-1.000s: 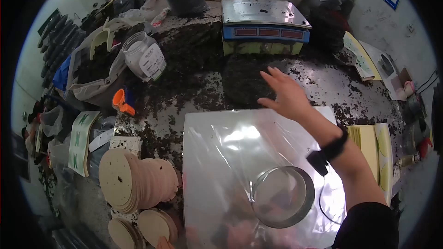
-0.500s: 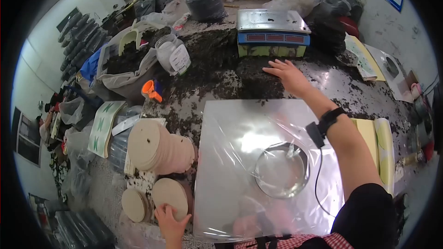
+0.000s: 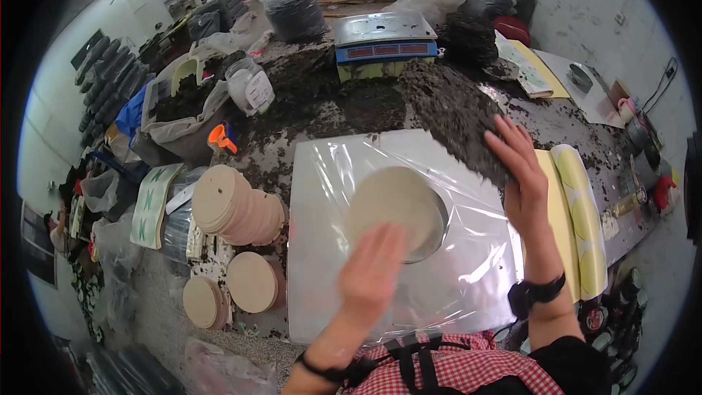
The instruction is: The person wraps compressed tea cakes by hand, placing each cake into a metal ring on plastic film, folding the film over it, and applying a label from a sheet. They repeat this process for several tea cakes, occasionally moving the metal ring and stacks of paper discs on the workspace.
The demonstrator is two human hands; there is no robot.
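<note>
A round beige disc (image 3: 391,201), blurred by motion, is in my left hand (image 3: 374,267), over the metal ring (image 3: 436,230) on the plastic-covered metal sheet (image 3: 336,300). My right hand (image 3: 523,175) holds up a dark, crumbly slab (image 3: 457,113) by its near right end, above the sheet's back right corner. Stacks of similar beige discs stand left of the sheet: a tall leaning one (image 3: 234,208) and two shorter ones (image 3: 252,283) nearer me.
A blue and green scale (image 3: 386,47) stands at the back amid dark crumbs. Behind the discs are an orange tool (image 3: 221,138), a clear jar (image 3: 248,88) and a lined bin (image 3: 197,121). A yellow roll (image 3: 578,219) lies right of the sheet.
My left hand has moved from the short stack to above the ring with a disc. My right hand has lifted a dark slab and come nearer. The view has shifted.
</note>
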